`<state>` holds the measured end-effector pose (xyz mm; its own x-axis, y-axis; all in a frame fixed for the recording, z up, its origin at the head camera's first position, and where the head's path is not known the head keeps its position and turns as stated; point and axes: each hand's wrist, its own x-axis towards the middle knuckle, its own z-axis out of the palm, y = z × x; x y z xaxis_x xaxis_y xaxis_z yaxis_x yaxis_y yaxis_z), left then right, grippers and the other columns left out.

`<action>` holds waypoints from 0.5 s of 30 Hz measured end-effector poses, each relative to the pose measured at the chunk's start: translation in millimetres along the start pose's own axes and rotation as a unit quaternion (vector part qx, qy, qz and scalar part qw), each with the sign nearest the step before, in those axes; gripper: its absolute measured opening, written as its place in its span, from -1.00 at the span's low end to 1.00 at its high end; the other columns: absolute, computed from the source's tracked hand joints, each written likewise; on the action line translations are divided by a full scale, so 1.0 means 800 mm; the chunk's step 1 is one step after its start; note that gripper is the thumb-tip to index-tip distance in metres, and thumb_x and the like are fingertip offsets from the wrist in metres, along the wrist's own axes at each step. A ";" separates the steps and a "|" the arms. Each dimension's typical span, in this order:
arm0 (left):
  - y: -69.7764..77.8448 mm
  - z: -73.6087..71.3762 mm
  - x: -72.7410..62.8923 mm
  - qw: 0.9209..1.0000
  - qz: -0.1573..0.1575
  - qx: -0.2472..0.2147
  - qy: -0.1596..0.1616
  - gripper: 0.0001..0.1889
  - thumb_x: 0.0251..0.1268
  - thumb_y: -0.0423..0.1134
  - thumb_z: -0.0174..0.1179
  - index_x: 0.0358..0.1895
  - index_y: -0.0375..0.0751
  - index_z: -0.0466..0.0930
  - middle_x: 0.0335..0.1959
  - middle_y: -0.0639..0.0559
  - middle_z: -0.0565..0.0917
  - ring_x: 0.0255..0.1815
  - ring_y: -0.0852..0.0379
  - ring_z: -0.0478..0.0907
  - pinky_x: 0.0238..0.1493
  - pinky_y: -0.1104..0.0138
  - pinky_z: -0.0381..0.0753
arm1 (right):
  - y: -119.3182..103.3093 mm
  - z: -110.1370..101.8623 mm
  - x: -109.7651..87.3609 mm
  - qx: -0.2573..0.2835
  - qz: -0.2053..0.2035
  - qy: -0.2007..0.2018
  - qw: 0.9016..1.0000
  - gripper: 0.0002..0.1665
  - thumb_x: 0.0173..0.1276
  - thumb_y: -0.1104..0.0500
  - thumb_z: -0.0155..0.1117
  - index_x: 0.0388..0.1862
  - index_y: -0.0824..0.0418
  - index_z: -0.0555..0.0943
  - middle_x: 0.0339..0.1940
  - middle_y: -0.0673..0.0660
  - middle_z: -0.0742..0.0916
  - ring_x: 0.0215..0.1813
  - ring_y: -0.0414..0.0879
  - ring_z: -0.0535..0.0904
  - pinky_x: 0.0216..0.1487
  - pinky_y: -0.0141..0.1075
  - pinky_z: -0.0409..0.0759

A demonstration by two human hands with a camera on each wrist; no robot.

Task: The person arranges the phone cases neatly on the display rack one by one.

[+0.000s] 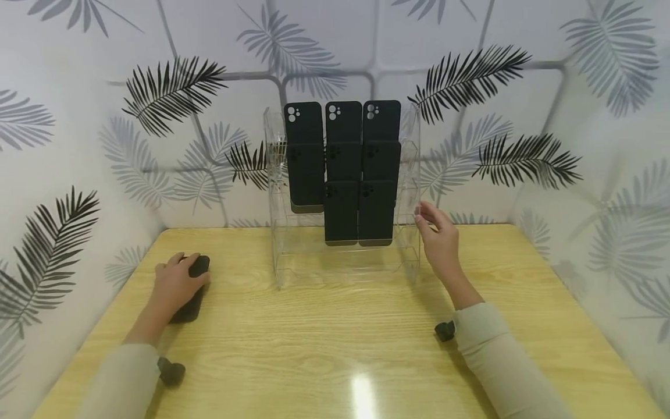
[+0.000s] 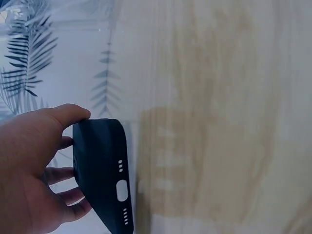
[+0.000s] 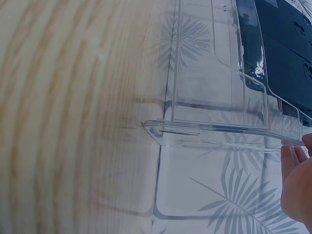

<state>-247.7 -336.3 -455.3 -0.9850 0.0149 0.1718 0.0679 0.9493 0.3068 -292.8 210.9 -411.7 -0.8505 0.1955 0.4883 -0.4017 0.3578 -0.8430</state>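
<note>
My left hand [image 1: 175, 282] grips a black phone case [image 1: 189, 305] at the left of the table. In the left wrist view, thumb and fingers hold the phone case [image 2: 100, 165] by its sides, and its end with port cutouts faces the camera. My right hand [image 1: 439, 235] pinches the right side edge of a clear display rack [image 1: 345, 270]. From the right wrist, the fingertips of that hand [image 3: 297, 183] show at the rack's clear side panel [image 3: 214, 127]. Black phone cases [image 1: 341, 212] stand in overlapping tiers in the rack, two of them in the lowest filled tier, at the middle and right.
The rack stands on a light wood table [image 1: 314, 337] near its back edge. Behind it rises a wall covering [image 1: 345, 46] with a leaf pattern, which also runs along both sides. A dark wrist camera [image 1: 171, 372] sits at my left cuff, another [image 1: 445, 331] at the right.
</note>
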 end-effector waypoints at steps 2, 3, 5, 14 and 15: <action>0.010 -0.002 -0.002 0.999 0.014 -0.006 0.030 -0.35 0.38 -0.06 0.21 0.38 -0.45 0.38 0.36 -0.63 0.28 0.30 -0.55 0.24 0.09 -0.23 0.18 | 0.003 0.000 0.000 -0.001 -0.006 0.003 1.000 -0.52 0.51 0.15 0.24 0.35 0.24 0.56 0.16 0.24 0.70 0.21 0.04 0.62 0.12 -0.48 0.53; 0.015 -0.003 -0.003 0.999 0.019 -0.012 0.042 -0.36 0.37 -0.09 0.22 0.37 -0.45 0.39 0.35 -0.62 0.28 0.30 -0.52 0.24 0.09 -0.22 0.17 | 0.004 0.000 0.000 -0.003 -0.008 0.004 1.000 -0.53 0.51 0.14 0.23 0.35 0.23 0.56 0.16 0.24 0.70 0.20 0.03 0.63 0.13 -0.45 0.55; 0.026 -0.007 -0.006 0.998 0.025 -0.024 0.057 -0.37 0.37 -0.10 0.23 0.38 -0.43 0.39 0.36 -0.60 0.27 0.30 -0.51 0.22 0.09 -0.22 0.17 | 0.006 -0.001 0.000 -0.006 -0.011 0.006 1.000 -0.53 0.51 0.13 0.23 0.34 0.22 0.57 0.15 0.23 0.71 0.19 0.01 0.63 0.14 -0.41 0.56; 0.093 -0.030 -0.012 0.990 0.028 -0.097 0.094 -0.34 0.42 -0.06 0.20 0.48 -0.29 0.31 0.47 -0.45 0.16 0.24 -0.49 0.10 -0.01 -0.22 0.35 | 0.005 0.000 0.000 -0.014 -0.016 0.008 1.000 -0.54 0.50 0.13 0.24 0.33 0.21 0.58 0.13 0.19 0.72 0.14 -0.17 0.63 0.10 -0.46 0.55; 0.101 -0.033 -0.012 0.989 0.034 -0.101 0.103 -0.35 0.42 -0.07 0.21 0.47 -0.28 0.32 0.47 -0.44 0.17 0.24 -0.47 0.11 -0.02 -0.20 0.35 | 0.005 0.000 0.000 -0.014 -0.016 0.007 1.000 -0.53 0.51 0.13 0.24 0.33 0.21 0.57 0.13 0.19 0.72 0.15 -0.14 0.63 0.11 -0.44 0.55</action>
<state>-228.4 -267.7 -407.3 -0.9253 -0.0064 0.3791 0.1846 0.8658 0.4650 -294.4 212.1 -415.1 -0.8320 0.1970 0.5187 -0.4191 0.3895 -0.8202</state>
